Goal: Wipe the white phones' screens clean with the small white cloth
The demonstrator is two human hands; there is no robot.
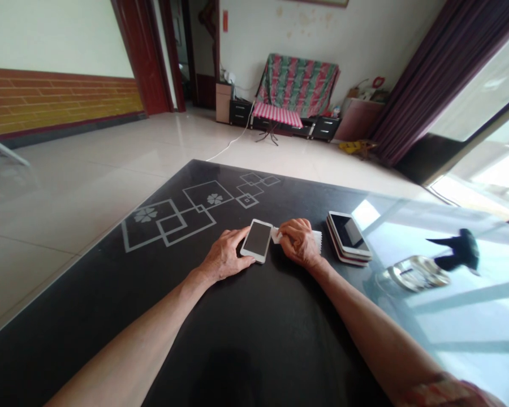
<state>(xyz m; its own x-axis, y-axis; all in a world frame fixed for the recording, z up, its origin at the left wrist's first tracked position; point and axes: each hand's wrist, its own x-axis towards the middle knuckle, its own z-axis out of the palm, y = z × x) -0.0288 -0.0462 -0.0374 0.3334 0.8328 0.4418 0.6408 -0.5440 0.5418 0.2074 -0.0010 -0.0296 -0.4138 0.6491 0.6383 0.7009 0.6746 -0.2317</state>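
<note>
Black bench (254,322), mid-frame: the left hand (224,258) pinches a white phone (257,240) by its edges. The right hand (299,243), grip closed, clutches a white cloth (316,238).

Walls: pale cream wall (46,34) on the left, with a band of brick-pattern tiles (59,104) along its foot; white far wall (365,34), stained near the top.
Floor: glossy pale tiles (89,169); a white cable (233,141) runs across them.
Doorway: dark red wooden frame (142,56).
Furniture: seat (297,85) draped in green and red striped cloth against the far wall, low dark drawers (241,113) beside it; black glass-topped table (258,339) printed with white squares (182,212).
Window: tall glass panes (483,158) on the right, dark purple curtain (428,85) drawn aside.
Light: daylight from the right, glaring on the table's right side.
</note>
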